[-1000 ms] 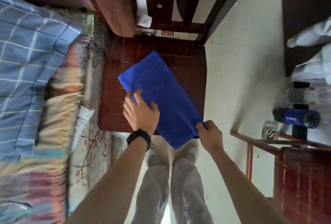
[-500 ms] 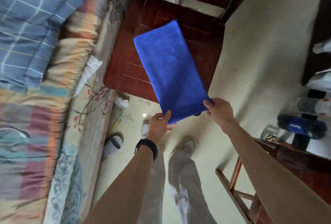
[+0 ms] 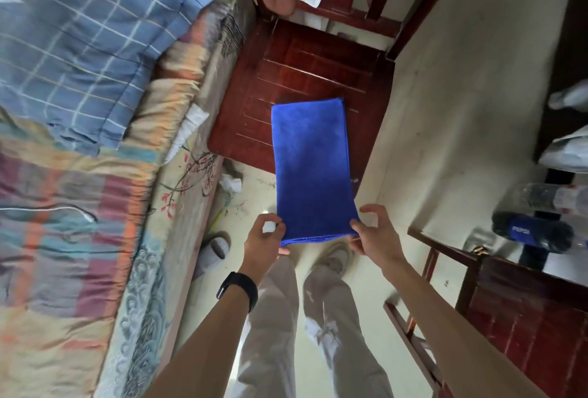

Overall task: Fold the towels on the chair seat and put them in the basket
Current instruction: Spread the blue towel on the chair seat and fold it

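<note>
A blue towel [image 3: 311, 168], folded into a long narrow strip, stretches from the dark red wooden chair seat [image 3: 302, 79] out over the floor toward me. Its far end lies on the seat's front right part. My left hand [image 3: 265, 235] pinches the near left corner of the towel. My right hand [image 3: 374, 233] pinches the near right corner. Both hands hold the near end in the air above my shoes. No basket is in view.
A bed with a blue checked blanket [image 3: 89, 34] and patterned sheet runs along the left. A slipper [image 3: 214, 249] lies on the floor by the bed. At the right stands a red wooden table [image 3: 525, 318] with a Pepsi bottle [image 3: 531, 232] and other bottles.
My left hand left the top of the towel and took its near left corner. Both hands pulled the towel toward me, so most of it now hangs off the seat's front.
</note>
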Available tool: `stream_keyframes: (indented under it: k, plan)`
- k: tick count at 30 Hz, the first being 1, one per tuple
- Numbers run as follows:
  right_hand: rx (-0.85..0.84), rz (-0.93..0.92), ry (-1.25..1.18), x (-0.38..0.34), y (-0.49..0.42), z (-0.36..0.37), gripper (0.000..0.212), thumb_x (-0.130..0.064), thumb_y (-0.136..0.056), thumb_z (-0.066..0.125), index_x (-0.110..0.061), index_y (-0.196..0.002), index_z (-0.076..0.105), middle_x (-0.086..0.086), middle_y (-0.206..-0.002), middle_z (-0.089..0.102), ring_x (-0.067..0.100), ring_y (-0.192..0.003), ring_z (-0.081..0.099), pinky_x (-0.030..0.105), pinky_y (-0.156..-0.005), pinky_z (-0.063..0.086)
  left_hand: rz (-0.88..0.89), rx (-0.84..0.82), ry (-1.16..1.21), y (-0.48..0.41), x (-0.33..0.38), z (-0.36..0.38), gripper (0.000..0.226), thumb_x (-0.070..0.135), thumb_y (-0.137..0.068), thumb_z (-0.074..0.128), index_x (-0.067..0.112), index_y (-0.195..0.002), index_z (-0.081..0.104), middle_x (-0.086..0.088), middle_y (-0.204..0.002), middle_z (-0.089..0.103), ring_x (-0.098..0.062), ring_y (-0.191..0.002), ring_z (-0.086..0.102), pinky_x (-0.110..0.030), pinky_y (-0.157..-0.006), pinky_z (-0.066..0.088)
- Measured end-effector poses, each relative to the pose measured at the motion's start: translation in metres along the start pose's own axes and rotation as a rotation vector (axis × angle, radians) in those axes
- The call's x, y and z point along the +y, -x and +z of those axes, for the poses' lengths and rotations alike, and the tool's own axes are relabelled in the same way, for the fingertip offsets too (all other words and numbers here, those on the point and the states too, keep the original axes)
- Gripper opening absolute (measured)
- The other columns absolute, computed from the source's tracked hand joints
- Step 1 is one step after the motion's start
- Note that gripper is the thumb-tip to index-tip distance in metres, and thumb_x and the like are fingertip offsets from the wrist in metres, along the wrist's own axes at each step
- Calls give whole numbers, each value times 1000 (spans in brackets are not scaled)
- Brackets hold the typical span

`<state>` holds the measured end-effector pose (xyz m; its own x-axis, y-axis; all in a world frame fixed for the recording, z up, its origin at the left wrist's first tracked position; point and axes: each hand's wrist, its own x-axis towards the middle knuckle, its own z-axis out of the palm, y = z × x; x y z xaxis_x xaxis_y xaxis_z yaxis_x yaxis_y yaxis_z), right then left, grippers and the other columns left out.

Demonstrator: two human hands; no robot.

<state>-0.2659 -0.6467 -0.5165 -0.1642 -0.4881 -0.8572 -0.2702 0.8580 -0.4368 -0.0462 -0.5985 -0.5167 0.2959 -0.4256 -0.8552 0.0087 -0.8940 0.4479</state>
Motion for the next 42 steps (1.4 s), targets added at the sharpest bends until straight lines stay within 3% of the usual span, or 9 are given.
stream_keyframes:
  k: [4, 9, 12, 16, 19, 22, 26, 37, 42]
  plan:
    - [-48, -85, -60, -32, -8, 1, 6, -25, -94, 65, -23, -99, 67, 15, -85, 75, 20, -58, 66, 24, -55, 51, -57, -104, 88, -5, 35, -16, 11, 21, -93, 61, 20, -100, 69, -7, -98, 71, -22, -64, 68, -31, -71, 46]
    - [-192, -192, -184, -89, -35, -6, 24, -18, -81, 72, -20, -104, 68, 2, -84, 75, 17, -68, 70, 24, -63, 54, 125, -357, 63, -40, 96, -38, 35, 21, -74, 66, 25, -109, 69, 0, -94, 74, -14, -78, 70, -27, -68, 46]
    - [1, -359, 27, -115, -67, 6, 9, -23, -88, 73, -22, -97, 69, -2, -74, 69, 13, -65, 63, 27, -67, 51, 333, -153, -172, -75, 131, -32, 4, 25, -89, 70, 24, -86, 67, 8, -66, 69, -9, -57, 59, -22, -56, 43]
    - [250, -546, 280, -145, -119, 26, 34, -38, -96, 62, -9, -79, 63, 5, -69, 64, 22, -73, 60, 30, -66, 42, 387, 50, -336, -137, 156, -22, 33, 45, -94, 57, 23, -70, 53, 10, -64, 57, -18, -64, 55, -31, -64, 42]
    - [264, -468, 321, -160, -148, 39, 36, -39, -103, 50, -14, -77, 48, -3, -67, 54, 31, -78, 57, 32, -67, 33, 311, 76, -297, -168, 163, -13, 37, 45, -98, 51, 17, -74, 47, 3, -69, 55, -24, -72, 52, -36, -70, 41]
    - [281, -409, 375, -160, -170, 51, 34, -43, -104, 44, -13, -90, 51, 1, -78, 57, 37, -90, 62, 30, -70, 31, 334, 135, -388, -181, 165, -5, 28, 40, -102, 44, 16, -88, 49, -7, -85, 63, -30, -83, 55, -30, -68, 30]
    - [336, -384, 416, -161, -181, 60, 34, -43, -104, 43, -12, -94, 53, 12, -88, 66, 41, -96, 64, 30, -69, 31, 324, 138, -419, -194, 161, 0, 30, 42, -102, 41, 15, -92, 50, -18, -100, 69, -38, -96, 61, -32, -72, 35]
    - [488, -425, 586, -159, -185, 64, 44, -55, -102, 38, -15, -102, 56, 9, -82, 64, 39, -86, 65, 33, -64, 35, 339, 250, -429, -184, 152, 9, 40, 59, -96, 40, 21, -101, 51, -7, -89, 70, -36, -86, 64, -38, -72, 48]
    - [529, -494, 620, -158, -179, 67, 43, -55, -103, 34, -17, -104, 54, 3, -77, 58, 37, -79, 64, 33, -62, 36, 422, 164, -386, -167, 128, 2, 26, 43, -96, 53, 20, -109, 52, 8, -85, 67, -27, -88, 67, -40, -79, 53]
